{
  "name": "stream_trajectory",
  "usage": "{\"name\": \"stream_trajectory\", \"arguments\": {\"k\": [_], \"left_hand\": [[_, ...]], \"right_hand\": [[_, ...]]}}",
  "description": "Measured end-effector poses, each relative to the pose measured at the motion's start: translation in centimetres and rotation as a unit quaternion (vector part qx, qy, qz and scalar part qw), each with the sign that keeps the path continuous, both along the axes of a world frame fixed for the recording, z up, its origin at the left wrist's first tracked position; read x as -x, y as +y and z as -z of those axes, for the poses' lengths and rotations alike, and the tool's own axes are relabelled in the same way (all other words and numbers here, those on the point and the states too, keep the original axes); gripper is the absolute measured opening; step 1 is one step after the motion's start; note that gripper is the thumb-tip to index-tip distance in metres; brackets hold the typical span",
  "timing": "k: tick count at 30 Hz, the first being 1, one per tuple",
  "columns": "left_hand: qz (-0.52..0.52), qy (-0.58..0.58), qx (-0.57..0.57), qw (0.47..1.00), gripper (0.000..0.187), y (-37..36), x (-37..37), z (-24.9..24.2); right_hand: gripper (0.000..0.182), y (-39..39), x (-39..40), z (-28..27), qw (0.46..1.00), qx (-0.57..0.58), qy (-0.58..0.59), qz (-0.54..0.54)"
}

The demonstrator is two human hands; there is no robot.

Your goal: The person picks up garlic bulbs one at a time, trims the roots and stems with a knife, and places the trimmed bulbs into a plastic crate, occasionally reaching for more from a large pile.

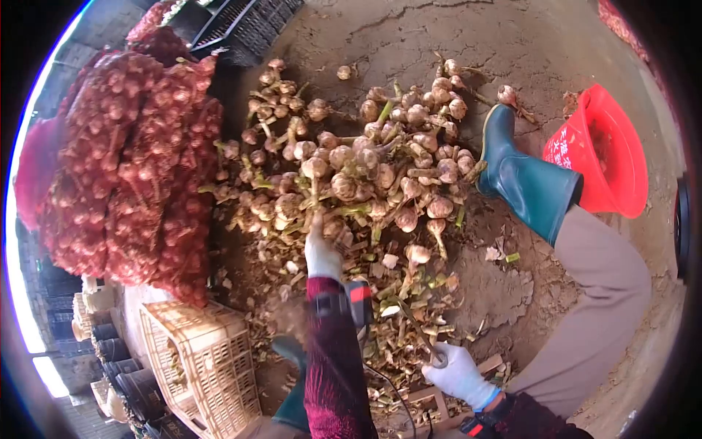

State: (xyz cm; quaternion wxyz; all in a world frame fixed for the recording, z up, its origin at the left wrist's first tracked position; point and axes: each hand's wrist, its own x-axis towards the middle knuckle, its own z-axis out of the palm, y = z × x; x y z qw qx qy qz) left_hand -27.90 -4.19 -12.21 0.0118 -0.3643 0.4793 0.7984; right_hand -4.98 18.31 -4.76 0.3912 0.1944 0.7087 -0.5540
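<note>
My left hand [322, 252], in a white glove with the fingertips showing, is closed around the stem of a garlic bulb [314, 168]. The bulb points away from me over a broad heap of garlic [351, 186] with stems still on. Lower right, my white-gloved right hand [457, 374] grips a thin, slightly curved cutting tool [415, 322], angled up and left over the trimmings. Cut stems and loose skins [417, 289] lie scattered on the ground between both hands. Part of the tool's handle is hidden inside the right glove.
Red mesh sacks of garlic [131, 168] stand at left. Below them is a cream plastic crate [201, 366]; a black crate [245, 29] stands above. My green boot [523, 172] borders the heap at right, beside a red bucket [585, 154]. A wooden frame [439, 402] lies below.
</note>
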Motion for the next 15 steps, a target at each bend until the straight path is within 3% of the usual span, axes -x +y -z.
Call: {"name": "stream_trajectory", "arguments": {"k": [1,4,6,7,8,12,14,15], "left_hand": [[-0.017,-0.039,0.036,0.998,0.039,0.1,2.3,1.7],[0.024,-0.077,0.102,0.992,0.036,-0.6,4.5,3.9],[0.026,-0.018,0.174,0.984,0.034,-0.5,3.4,2.6],[0.025,0.042,0.123,0.991,0.036,-0.4,2.5,0.8],[-0.064,0.035,0.183,0.980,0.043,0.3,1.6,-0.5],[-0.116,0.220,0.121,0.961,0.048,0.1,-5.5,-5.4],[-0.080,0.232,0.018,0.969,0.034,-0.1,-9.6,-8.3],[-0.041,0.215,0.033,0.975,0.033,-0.1,-11.5,-9.1]], "right_hand": [[0.065,0.3,-0.2,1.2,1.000,0.010,0.006,-0.002],[0.031,0.6,1.8,0.0,0.998,0.045,0.002,0.041],[0.027,0.4,1.7,-0.2,0.996,0.053,-0.005,0.070],[0.023,0.4,1.8,-0.3,0.994,0.058,-0.005,0.097],[0.023,0.6,1.7,-0.4,0.993,0.060,-0.001,0.100],[0.024,1.5,1.2,-1.5,0.992,0.065,0.064,0.090],[0.023,1.6,0.6,-1.5,0.990,0.079,0.092,0.076],[0.023,1.6,0.3,-1.2,0.989,0.085,0.109,0.056]]}}
